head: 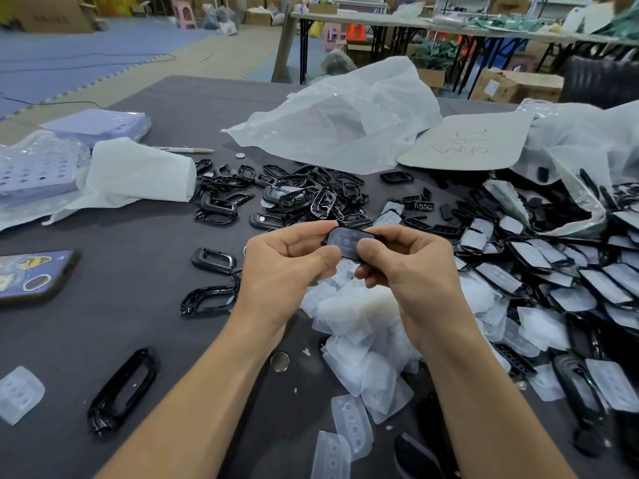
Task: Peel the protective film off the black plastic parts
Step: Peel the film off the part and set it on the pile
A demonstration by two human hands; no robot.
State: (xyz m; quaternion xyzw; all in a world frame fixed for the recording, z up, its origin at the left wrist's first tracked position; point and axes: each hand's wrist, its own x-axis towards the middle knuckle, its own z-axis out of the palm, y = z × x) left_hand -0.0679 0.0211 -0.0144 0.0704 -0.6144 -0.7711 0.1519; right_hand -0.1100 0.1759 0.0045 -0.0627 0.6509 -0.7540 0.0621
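Head view: a small black oblong plastic part (pixel 345 242) is held above the dark grey table (pixel 138 236), near the middle of the frame; its long axis runs left to right, dipping slightly toward the right, and its broad face is turned up toward the camera; a translucent protective film (pixel 340 240) with three round marks covers that face. The left hand (pixel 283 261) pinches the part's left end between curled forefinger and thumb; the right hand (pixel 411 267) pinches the right end, thumb on the face. Both ends of the part are hidden under the fingers; whether any film edge is lifted cannot be made out. Just below the hands lies a heap of loose whitish films (pixel 359 326); to the right sprawls a pile of film-covered black parts (pixel 553 271), cut off by the frame edge; beyond the hands sits a tangle of glossy black frames (pixel 294 198). A phone in a stickered case (pixel 31 274) lies at the left edge; a round silver button cell (pixel 279 361) rests between the forearms.
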